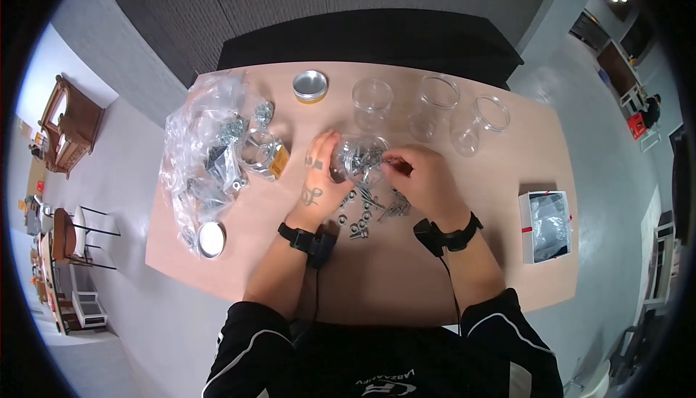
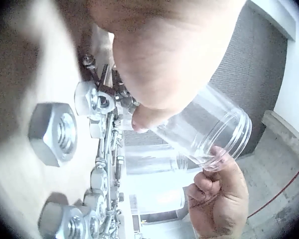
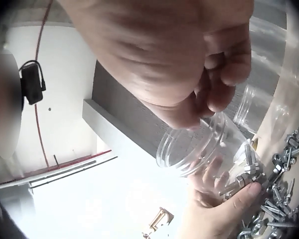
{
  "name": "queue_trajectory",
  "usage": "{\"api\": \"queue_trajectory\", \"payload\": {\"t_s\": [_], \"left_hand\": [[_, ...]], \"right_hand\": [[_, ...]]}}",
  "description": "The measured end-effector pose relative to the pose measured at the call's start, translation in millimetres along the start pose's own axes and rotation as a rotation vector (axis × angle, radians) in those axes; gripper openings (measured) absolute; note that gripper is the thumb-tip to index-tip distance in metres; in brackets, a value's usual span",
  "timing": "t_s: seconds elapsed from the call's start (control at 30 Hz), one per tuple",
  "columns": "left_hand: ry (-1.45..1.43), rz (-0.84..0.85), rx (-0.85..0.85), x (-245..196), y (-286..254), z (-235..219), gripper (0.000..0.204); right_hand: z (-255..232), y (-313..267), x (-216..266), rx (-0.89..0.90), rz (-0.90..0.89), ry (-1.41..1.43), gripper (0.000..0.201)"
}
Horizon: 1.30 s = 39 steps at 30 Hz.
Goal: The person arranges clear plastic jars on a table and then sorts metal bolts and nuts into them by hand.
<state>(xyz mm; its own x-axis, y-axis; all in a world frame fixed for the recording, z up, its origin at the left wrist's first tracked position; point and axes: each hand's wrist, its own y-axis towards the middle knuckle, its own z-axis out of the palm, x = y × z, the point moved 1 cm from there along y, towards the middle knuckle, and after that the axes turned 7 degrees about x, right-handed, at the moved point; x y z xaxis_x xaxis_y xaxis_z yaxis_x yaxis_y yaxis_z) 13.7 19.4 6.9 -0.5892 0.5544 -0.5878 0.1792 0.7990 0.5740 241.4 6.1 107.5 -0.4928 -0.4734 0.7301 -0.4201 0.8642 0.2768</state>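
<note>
My left hand [image 1: 319, 180] grips a clear jar [image 1: 346, 153] from its left side, with the thumb and fingers around the wall. The jar lies tilted, its mouth towards my right hand [image 1: 428, 180]. Metal bolts [image 3: 239, 184] rest inside the jar. At the rim, my right hand [image 2: 219, 201] has curled fingers, and a fingertip overlaps the rim in the left wrist view; nothing can be seen held in it. Loose nuts [image 2: 55, 133] and bolts [image 1: 395, 207] lie on the table just below the jar.
Three clear jars [image 1: 373, 97] stand behind, with a lidded tin [image 1: 310, 85] to their left. Plastic bags of hardware [image 1: 217, 137] and an open jar with a yellow label [image 1: 278, 162] lie at left, near a round lid [image 1: 212, 240]. A white box [image 1: 527, 227] sits at right.
</note>
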Motion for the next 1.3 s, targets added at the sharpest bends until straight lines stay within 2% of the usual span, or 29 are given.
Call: {"api": "queue_trajectory", "payload": {"t_s": [0.07, 0.1, 0.17, 0.2, 0.23, 0.3, 0.37, 0.4, 0.47, 0.6, 0.7, 0.77, 0.8, 0.87, 0.93, 1.0, 1.03, 1.1, 1.17, 1.27, 1.3], "left_hand": [[-0.03, 0.002, 0.001, -2.1, 1.2, 0.7, 0.101], [-0.062, -0.033, -0.016, -3.0, 1.0, 0.7, 0.099], [-0.096, -0.072, -0.034, -1.7, -0.2, 1.8, 0.097], [-0.163, -0.144, -0.048, 3.2, -1.8, 4.0, 0.098], [-0.229, -0.214, -0.062, 8.0, -3.3, 5.8, 0.099], [-0.237, -0.222, -0.044, 15.8, -5.4, 7.3, 0.101], [-0.244, -0.228, -0.023, 16.0, -4.6, 6.8, 0.103], [-0.205, -0.23, -0.021, 15.1, -5.4, 6.7, 0.103], [-0.164, -0.236, -0.021, 11.2, -4.7, 4.7, 0.103], [-0.161, -0.216, -0.022, 9.6, -4.4, 4.6, 0.103], [-0.148, -0.213, -0.022, 8.6, -5.0, 5.2, 0.103], [-0.138, -0.225, -0.021, 7.0, -4.4, 5.0, 0.103], [-0.115, -0.203, -0.017, 6.3, -3.9, 4.4, 0.103], [-0.091, -0.186, -0.014, 4.7, -3.0, 2.4, 0.104], [-0.009, -0.068, -0.024, 1.6, -2.0, 1.6, 0.103], [-0.018, -0.047, -0.024, -1.5, -0.4, 1.2, 0.101], [-0.025, -0.023, -0.026, -3.0, 1.2, 1.1, 0.099], [-0.022, -0.032, -0.01, -4.8, 1.3, -0.1, 0.099], [-0.015, -0.045, 0.0, -2.4, -1.1, 0.5, 0.1], [-0.093, -0.187, -0.023, 1.7, -2.8, 2.6, 0.102], [-0.093, -0.189, -0.023, 2.4, -3.4, 3.6, 0.102]], "right_hand": [[-2.2, -0.5, 0.5, -0.077, 0.087, 0.178, 0.019], [-4.6, 0.1, -1.8, -0.076, 0.091, 0.176, 0.019], [-12.8, 2.5, -12.2, -0.196, 0.176, 0.182, 0.02], [-13.9, 3.0, -19.6, -0.193, 0.177, 0.182, 0.02], [-12.9, 3.6, -30.2, -0.176, 0.197, 0.101, 0.02], [-6.6, 5.0, -49.0, -0.163, 0.215, 0.02, 0.021], [2.3, 6.2, -63.9, -0.043, 0.261, -0.104, 0.023], [6.0, 5.5, -69.3, -0.046, 0.26, -0.104, 0.023], [15.5, 4.5, -74.3, 0.099, 0.24, -0.291, 0.024], [27.7, 4.5, -88.2, 0.097, 0.268, -0.319, 0.026], [18.6, 5.6, -74.9, 0.076, 0.221, -0.332, 0.026], [6.9, 7.3, -59.0, -0.033, 0.325, 0.048, 0.026], [2.6, 7.6, -49.2, -0.03, 0.325, 0.045, 0.026], [-3.6, 5.5, -28.1, -0.154, 0.152, 0.21, 0.018], [-2.7, 0.9, -12.3, -0.118, 0.118, 0.216, 0.018], [1.5, 0.0, -8.6, -0.093, 0.086, 0.223, 0.018], [4.5, 1.6, -10.5, -0.064, 0.026, 0.12, 0.019], [6.2, 0.8, -9.7, -0.032, -0.02, 0.021, 0.019], [3.5, 1.4, -5.6, -0.119, 0.105, 0.243, 0.019], [1.0, 5.8, -26.5, -0.178, 0.105, 0.263, 0.022], [2.9, 7.5, -31.1, -0.177, 0.107, 0.263, 0.022]]}}
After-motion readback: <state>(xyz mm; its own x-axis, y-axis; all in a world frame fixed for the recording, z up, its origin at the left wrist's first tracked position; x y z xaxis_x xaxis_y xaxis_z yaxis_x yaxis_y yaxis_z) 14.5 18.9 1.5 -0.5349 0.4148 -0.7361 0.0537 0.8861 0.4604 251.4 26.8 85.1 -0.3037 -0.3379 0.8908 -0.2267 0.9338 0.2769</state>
